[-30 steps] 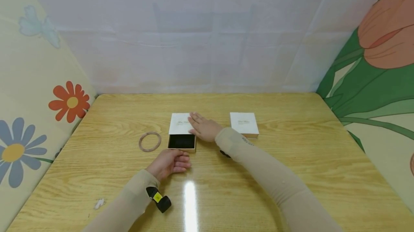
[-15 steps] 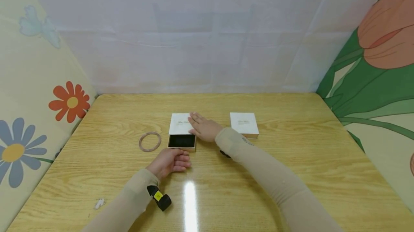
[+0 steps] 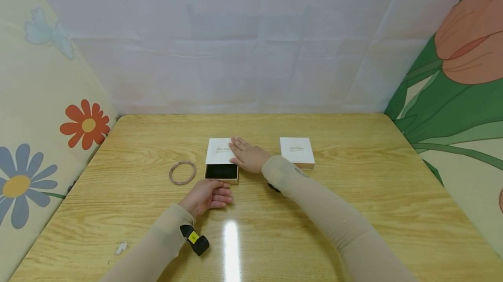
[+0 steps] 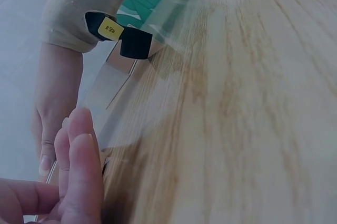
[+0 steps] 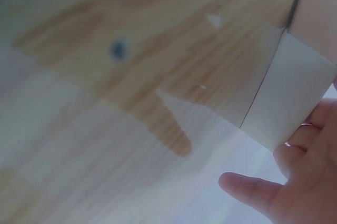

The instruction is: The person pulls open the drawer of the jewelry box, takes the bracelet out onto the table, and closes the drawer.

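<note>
In the head view, a partly slid-open box has a white, gold-lettered cover [image 3: 218, 151] and a black-lined tray [image 3: 222, 172] projecting toward me. My left hand [image 3: 206, 197] is at the tray's front edge, thumb side nearest it, fingers loosely extended to the right. Its fingers [image 4: 84, 176] also show in the left wrist view. My right hand [image 3: 250, 157] lies against the cover's right side, fingers stretched across its edge. In the right wrist view, my right hand [image 5: 305, 182] has its fingertips at the box's pale side [image 5: 288, 92], thumb held apart. A pinkish bangle [image 3: 171, 173] lies left of the box.
A second white-topped box [image 3: 296, 150], closed, stands to the right, beyond my right forearm. The wooden table [image 3: 373, 194] reaches a white cloth backdrop [image 3: 251, 55]. A small whitish mark [image 3: 121, 247] is at the front left. Flowered panels flank both sides.
</note>
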The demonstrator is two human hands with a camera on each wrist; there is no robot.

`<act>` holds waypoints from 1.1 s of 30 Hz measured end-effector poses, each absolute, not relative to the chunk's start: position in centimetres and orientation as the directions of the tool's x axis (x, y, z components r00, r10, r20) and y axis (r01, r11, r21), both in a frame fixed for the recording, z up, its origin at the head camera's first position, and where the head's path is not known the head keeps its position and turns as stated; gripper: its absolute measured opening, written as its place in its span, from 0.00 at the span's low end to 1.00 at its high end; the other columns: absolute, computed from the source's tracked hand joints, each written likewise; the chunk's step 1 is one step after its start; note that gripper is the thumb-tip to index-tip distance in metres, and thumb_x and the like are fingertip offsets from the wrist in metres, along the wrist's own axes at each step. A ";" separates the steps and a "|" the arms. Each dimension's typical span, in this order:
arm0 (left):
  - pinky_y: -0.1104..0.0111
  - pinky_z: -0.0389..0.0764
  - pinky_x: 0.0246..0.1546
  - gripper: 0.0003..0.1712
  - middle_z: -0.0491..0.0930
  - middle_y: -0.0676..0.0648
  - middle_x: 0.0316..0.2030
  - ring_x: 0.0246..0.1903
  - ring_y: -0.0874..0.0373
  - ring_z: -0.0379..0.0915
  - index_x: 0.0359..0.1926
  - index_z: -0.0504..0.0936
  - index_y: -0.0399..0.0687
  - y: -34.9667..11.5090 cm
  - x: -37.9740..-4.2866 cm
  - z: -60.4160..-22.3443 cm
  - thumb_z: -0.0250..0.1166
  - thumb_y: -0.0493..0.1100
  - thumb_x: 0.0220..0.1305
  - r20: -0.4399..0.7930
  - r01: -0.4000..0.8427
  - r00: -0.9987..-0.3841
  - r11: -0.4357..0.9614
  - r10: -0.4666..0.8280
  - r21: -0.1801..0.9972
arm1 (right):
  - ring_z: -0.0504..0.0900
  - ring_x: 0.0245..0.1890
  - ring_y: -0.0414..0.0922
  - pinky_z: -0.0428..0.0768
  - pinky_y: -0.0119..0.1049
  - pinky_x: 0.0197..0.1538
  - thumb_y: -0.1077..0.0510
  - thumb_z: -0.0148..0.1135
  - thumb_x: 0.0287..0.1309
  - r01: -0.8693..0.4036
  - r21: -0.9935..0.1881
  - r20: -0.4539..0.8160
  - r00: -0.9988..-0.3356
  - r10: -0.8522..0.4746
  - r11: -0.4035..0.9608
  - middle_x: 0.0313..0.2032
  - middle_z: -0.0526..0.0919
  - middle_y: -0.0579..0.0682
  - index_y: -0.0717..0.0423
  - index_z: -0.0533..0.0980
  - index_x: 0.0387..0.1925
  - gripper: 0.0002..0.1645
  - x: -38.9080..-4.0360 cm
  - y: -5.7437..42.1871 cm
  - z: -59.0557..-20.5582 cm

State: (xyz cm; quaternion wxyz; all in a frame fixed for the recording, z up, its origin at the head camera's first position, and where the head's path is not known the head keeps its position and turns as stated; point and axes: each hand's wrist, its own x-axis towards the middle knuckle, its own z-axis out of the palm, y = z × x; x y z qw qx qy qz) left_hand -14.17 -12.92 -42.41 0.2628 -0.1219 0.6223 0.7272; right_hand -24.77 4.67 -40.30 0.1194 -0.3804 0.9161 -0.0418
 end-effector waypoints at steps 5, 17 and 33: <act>0.71 0.82 0.28 0.18 0.83 0.49 0.27 0.26 0.59 0.83 0.53 0.71 0.24 -12.8 -14.2 -42.5 0.42 0.36 0.74 -0.500 -0.528 -0.837 -0.091 0.224 0.844 | 0.39 0.75 0.49 0.48 0.39 0.73 0.44 0.36 0.77 -0.686 -0.169 -0.190 -0.682 -0.707 0.707 0.76 0.40 0.55 0.59 0.45 0.75 0.37 -24.8 4.7 -40.3; 0.71 0.82 0.27 0.18 0.82 0.49 0.26 0.26 0.59 0.83 0.53 0.70 0.24 -12.8 -14.4 -42.5 0.42 0.36 0.74 -0.503 -0.530 -0.836 -0.088 0.217 0.843 | 0.38 0.75 0.48 0.46 0.39 0.73 0.43 0.35 0.77 -0.679 -0.181 -0.200 -0.683 -0.703 0.711 0.76 0.39 0.55 0.59 0.44 0.75 0.37 -24.8 4.7 -40.5; 0.70 0.82 0.26 0.16 0.83 0.48 0.26 0.26 0.58 0.83 0.51 0.72 0.26 -12.7 -14.8 -42.4 0.45 0.35 0.73 -0.512 -0.538 -0.834 -0.093 0.205 0.838 | 0.37 0.75 0.48 0.45 0.39 0.73 0.43 0.34 0.77 -0.671 -0.186 -0.207 -0.687 -0.697 0.717 0.76 0.38 0.54 0.58 0.44 0.76 0.37 -24.7 4.7 -40.3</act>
